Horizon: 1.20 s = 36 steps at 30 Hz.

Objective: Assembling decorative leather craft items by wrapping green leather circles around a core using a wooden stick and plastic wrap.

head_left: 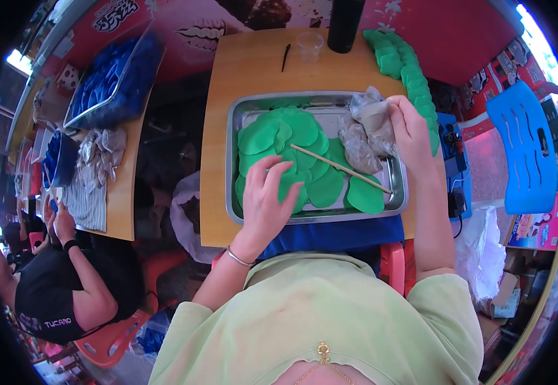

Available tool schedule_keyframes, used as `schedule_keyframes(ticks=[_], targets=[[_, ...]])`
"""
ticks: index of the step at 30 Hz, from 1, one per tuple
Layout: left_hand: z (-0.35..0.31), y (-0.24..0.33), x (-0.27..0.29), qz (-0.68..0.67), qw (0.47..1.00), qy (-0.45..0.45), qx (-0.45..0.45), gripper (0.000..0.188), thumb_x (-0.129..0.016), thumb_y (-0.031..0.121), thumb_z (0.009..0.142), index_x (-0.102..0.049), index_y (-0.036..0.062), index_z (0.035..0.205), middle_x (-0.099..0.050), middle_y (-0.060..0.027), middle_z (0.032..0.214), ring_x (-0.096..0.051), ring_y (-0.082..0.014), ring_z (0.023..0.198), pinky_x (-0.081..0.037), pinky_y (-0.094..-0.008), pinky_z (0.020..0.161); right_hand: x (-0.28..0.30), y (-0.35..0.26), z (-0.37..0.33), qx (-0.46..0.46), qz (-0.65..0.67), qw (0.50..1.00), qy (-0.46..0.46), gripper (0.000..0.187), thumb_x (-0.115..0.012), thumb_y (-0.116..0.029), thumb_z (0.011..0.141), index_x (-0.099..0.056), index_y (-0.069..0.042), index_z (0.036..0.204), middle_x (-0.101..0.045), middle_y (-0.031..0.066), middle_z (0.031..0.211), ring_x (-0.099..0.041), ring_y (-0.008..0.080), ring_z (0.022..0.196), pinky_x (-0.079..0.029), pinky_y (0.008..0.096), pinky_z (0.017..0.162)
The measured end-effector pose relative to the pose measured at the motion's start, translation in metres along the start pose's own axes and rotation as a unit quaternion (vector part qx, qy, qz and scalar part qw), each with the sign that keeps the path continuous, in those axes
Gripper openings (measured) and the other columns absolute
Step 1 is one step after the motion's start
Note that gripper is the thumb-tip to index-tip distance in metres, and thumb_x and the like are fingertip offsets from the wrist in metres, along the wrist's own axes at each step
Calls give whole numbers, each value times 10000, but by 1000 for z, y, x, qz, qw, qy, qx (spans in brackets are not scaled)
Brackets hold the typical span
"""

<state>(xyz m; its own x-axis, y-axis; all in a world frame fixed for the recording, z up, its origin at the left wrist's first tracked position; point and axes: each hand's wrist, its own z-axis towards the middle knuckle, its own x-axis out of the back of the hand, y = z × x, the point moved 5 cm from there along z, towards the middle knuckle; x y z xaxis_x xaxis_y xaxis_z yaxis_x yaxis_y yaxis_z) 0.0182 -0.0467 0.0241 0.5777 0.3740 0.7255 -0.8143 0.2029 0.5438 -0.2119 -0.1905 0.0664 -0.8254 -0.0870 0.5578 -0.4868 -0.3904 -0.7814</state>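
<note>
A shallow metal tray [233, 192] stands on the table before me, with a pile of thin, round green pieces [272, 131] in its left part. Over the front of that pile is my left hand [267, 196], open, its fingers apart and holding nothing. A thin wooden stick [330, 163] lies slantwise across the pieces. In the tray's right part sit clear plastic bags [363, 125] with greyish-beige lumps in them. Against the bags' right edge, my right hand [411, 131] is closed with bent fingers; what they pinch is hidden.
Overlapping green pieces form a long row [414, 80] along the table's right edge. At the back stand a dark cylinder [345, 25] and a clear cup [310, 46]. Another person [77, 289] works at a left table beside blue pieces [112, 80]. A blue chair [524, 151] is at right.
</note>
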Motion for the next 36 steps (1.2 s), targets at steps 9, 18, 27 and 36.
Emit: schedule_keyframes(ticks=[9, 18, 27, 36], targets=[[19, 32, -23, -653, 745, -69, 121, 365, -679, 78, 839, -481, 17, 1139, -537, -67, 1116, -528, -131, 1053, -457, -304, 915, -55, -58, -34, -19, 273, 945, -180, 197, -417, -200, 996, -523, -34, 991, -526, -10, 865, -461, 66, 800, -389, 208, 694], [11, 12, -24, -517, 842, -19, 153, 166, -637, 75, 870, -515, 17, 967, -561, -3, 854, -532, -42, 774, -455, -200, 658, -97, -54, -56, -121, 407, 894, -142, 229, -536, -112, 937, -500, -14, 1142, -580, 33, 943, -554, 95, 918, -464, 243, 808], [8, 2, -21, -655, 729, -29, 199, 111, -598, 157, 923, -516, 83, 908, -564, 28, 870, -507, -29, 785, -421, -191, 718, -74, -40, -43, -96, 337, 937, 14, 145, -487, -175, 976, -494, -47, 1044, -541, 2, 886, -511, 79, 811, -429, 232, 763], [9, 5, -22, -772, 601, -30, 204, 98, -457, 155, 986, -467, 99, 907, -592, -37, 1027, -569, -117, 953, -468, -295, 859, -71, -38, -43, 14, 543, 787, -294, 186, -607, -215, 918, -507, -63, 955, -494, -63, 752, -444, 16, 646, -351, 179, 545]])
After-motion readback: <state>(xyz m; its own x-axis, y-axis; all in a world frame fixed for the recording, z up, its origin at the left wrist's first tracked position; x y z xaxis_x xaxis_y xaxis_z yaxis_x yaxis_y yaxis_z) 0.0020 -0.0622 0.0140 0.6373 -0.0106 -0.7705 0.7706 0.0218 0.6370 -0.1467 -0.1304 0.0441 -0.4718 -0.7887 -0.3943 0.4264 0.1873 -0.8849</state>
